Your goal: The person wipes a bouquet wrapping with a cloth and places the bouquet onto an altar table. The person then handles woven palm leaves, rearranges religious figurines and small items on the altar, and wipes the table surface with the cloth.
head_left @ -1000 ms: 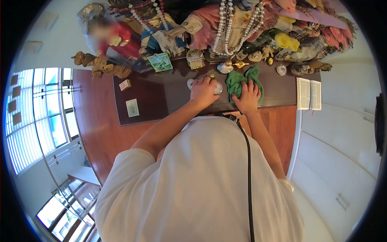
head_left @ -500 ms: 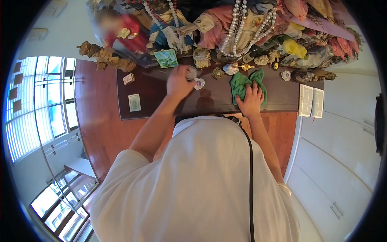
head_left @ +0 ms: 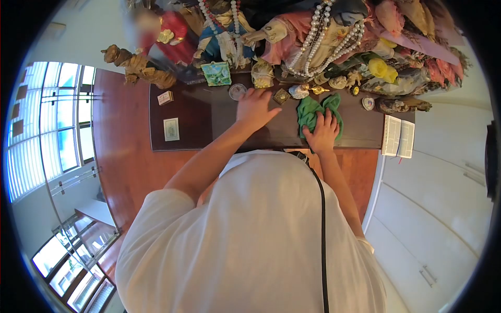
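My left hand (head_left: 254,110) is palm down over the dark tabletop (head_left: 198,122), fingers stretched forward and thumb apart; whatever lies beneath it is hidden. Just beyond its fingertips, on the left, is a clear round dish (head_left: 237,92). A small ornate square piece (head_left: 281,96) lies to its right. My right hand (head_left: 322,131) rests with spread fingers on a crumpled green cloth (head_left: 309,112). Behind the cloth stand a small white and blue figurine (head_left: 299,92) and a golden ornament (head_left: 319,90).
Large statues with bead necklaces (head_left: 308,47) line the back, beside yellow flowers (head_left: 383,70). A green picture plaque (head_left: 216,73), small box (head_left: 165,97) and card (head_left: 171,129) are on the left. An open book (head_left: 398,136) sits at the right edge.
My left hand set down the clear dish near the plaque, let go and moved right, over where a small round medal lay. My right hand stayed on the cloth.
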Tool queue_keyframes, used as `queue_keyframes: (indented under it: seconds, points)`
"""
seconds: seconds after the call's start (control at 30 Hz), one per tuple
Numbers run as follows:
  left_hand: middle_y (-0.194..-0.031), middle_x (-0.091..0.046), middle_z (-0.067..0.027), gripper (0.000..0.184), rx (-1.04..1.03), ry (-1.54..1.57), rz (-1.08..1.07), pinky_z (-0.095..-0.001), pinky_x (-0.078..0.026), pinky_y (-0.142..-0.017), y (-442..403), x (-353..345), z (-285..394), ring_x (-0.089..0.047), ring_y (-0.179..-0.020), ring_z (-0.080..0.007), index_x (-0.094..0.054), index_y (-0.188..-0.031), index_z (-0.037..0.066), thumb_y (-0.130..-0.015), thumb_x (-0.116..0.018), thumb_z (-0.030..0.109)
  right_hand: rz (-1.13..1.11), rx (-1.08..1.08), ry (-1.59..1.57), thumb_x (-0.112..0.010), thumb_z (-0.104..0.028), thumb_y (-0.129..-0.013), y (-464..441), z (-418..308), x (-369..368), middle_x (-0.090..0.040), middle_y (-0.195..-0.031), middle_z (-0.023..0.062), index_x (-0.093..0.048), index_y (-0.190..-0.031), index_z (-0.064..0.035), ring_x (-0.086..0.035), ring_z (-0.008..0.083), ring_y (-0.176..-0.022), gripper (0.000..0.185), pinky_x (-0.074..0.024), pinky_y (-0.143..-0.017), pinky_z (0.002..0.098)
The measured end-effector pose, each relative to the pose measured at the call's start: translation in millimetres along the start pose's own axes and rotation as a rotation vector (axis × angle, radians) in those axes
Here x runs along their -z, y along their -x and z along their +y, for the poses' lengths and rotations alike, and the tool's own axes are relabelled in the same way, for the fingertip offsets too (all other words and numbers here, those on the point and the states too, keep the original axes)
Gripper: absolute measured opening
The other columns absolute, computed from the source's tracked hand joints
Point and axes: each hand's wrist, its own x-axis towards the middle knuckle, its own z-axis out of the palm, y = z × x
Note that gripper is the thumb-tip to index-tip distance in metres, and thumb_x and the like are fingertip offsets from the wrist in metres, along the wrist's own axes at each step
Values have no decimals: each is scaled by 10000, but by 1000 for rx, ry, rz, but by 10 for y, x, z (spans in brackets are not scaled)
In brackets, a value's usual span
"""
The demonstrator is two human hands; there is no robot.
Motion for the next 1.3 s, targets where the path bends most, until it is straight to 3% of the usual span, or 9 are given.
queue_keyframes:
  seconds: [0.2,0.33,0.43,0.5,0.63,0.77,0.87,1.03,1.3]
  points:
    - [-1207,-648,-79,547,-90,-90,-232,-466,-434,-1000,-387,-284,66,-566,-1162,-293,-666,-1214,95,-750,-770,365,2,0,17,-676,-494,-810,-2,7,-2,-337,-1553,206,-475,-1417,-97,-305,474,-1405,753,-225,-1139,630]
    - [-1236,-619,-87,567,-186,-43,-165,-474,-428,-1017,-254,-172,-74,-551,-1188,-287,-655,-1245,111,-731,-777,315,0,-1,-10,-676,-490,-813,23,0,-4,-335,-1557,207,-472,-1421,-96,-297,472,-1410,753,-223,-1141,629]
    - [-1262,-595,-81,571,-91,38,-114,-474,-427,-1029,-151,126,-136,-542,-1209,-281,-652,-1260,143,-711,-772,242,12,3,-27,-698,-469,-797,6,31,-5,-331,-1558,198,-476,-1415,-80,-296,475,-1409,764,-215,-1150,635]
    - [-1234,-615,-55,539,-14,-100,-379,-477,-424,-1040,-69,303,-209,-540,-1230,-279,-674,-1217,159,-695,-786,228,7,-6,-13,-699,-471,-793,9,21,-16,-336,-1553,198,-475,-1412,-80,-295,476,-1408,765,-210,-1151,636]
    - [-1131,-668,-36,375,-87,13,-237,-447,-495,-961,2,93,-404,-602,-1132,-301,-701,-1054,116,-710,-803,225,-1,2,-4,-695,-476,-794,-9,-6,-14,-329,-1557,199,-474,-1415,-82,-290,474,-1412,768,-206,-1151,638]
    - [-1105,-680,-19,357,-69,49,-219,-417,-529,-908,-140,31,-400,-626,-1086,-260,-701,-1060,124,-729,-810,201,-14,2,9,-686,-486,-799,-13,3,-9,-317,-1566,201,-470,-1421,-84,-281,473,-1419,771,-200,-1155,638]
    - [-1130,-670,-45,367,-24,62,-183,-433,-538,-865,-172,-8,-400,-631,-1062,-309,-691,-1056,97,-744,-822,238,-7,9,5,-681,-489,-802,-14,8,-9,-315,-1567,202,-469,-1421,-85,-278,474,-1422,769,-194,-1157,639]
    - [-1160,-659,-5,428,-89,63,-2,-450,-488,-931,-159,-141,-181,-591,-1112,-271,-715,-1087,117,-749,-810,362,7,7,26,-684,-488,-801,-2,6,-8,-331,-1564,203,-465,-1412,-106,-294,455,-1421,753,-219,-1149,630]
    - [-1222,-647,25,429,-213,-122,-103,-460,-383,-993,-339,-378,-51,-551,-1155,-207,-717,-1150,168,-772,-785,360,-15,2,-2,-692,-488,-798,-2,-2,22,-315,-1568,211,-457,-1431,-84,-278,479,-1422,787,-203,-1155,636]
